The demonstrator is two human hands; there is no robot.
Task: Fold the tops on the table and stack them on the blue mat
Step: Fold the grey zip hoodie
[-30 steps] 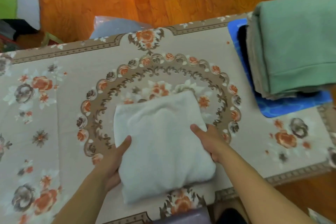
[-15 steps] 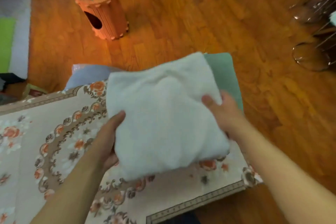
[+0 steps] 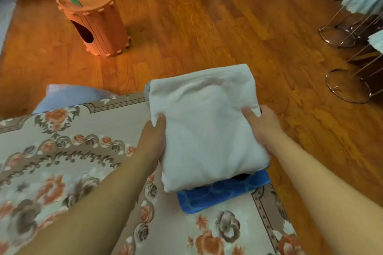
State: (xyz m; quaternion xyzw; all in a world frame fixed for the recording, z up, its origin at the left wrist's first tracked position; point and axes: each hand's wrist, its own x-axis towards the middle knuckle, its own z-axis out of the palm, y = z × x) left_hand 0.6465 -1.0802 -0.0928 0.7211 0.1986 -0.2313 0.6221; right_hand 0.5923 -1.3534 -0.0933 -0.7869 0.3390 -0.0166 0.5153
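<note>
Glossy orange-brown plank floor beyond a table covered in flat floral-print cloth. Left hand and right hand each clasp a side of the folded white top, fleecy, squarish, thumbs on top, over the blue mat with its pebbled relief.

Both bare forearms reach forward from the near edge, one on each side of the folded white top. The left hand grips the top's left edge, thumb lying on its upper face and fingers tucked out of sight beneath. The right hand grips the right edge the same way, thumb pressed on the upper face near the far right corner, fingers hidden under the fabric. Both wrists are straight.
</note>
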